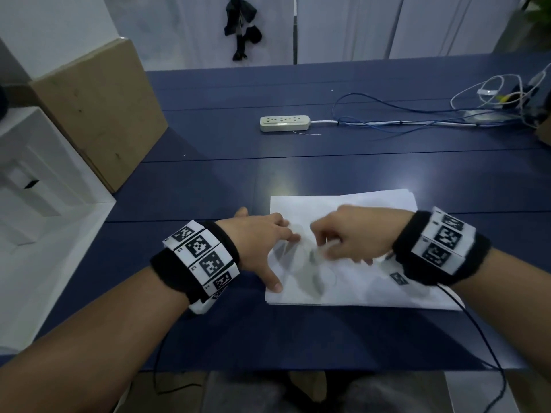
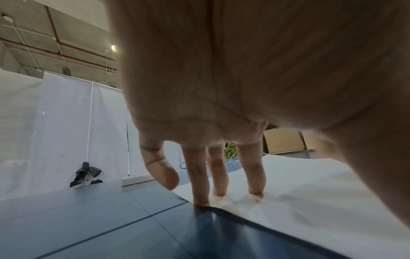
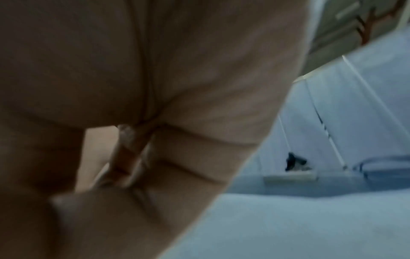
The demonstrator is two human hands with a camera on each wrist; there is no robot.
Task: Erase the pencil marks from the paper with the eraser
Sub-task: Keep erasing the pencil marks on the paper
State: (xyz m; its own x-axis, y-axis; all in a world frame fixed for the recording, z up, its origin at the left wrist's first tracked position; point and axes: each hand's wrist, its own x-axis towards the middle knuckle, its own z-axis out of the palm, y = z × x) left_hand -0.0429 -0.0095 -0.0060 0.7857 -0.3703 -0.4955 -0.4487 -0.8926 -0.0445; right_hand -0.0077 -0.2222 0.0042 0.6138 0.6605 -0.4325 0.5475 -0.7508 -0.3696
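Note:
A white sheet of paper lies on the blue table in front of me. My left hand presses straight, spread fingers onto the paper's left edge. My right hand is curled and motion-blurred over the middle of the sheet. In the right wrist view its fingers pinch a small pale eraser. Faint grey pencil marks show below the hands, too blurred to read.
A white power strip lies at mid-table, with a tangle of cables running right. A cardboard box and a white box stand at the left. A small black-and-white tag sits by my right wrist.

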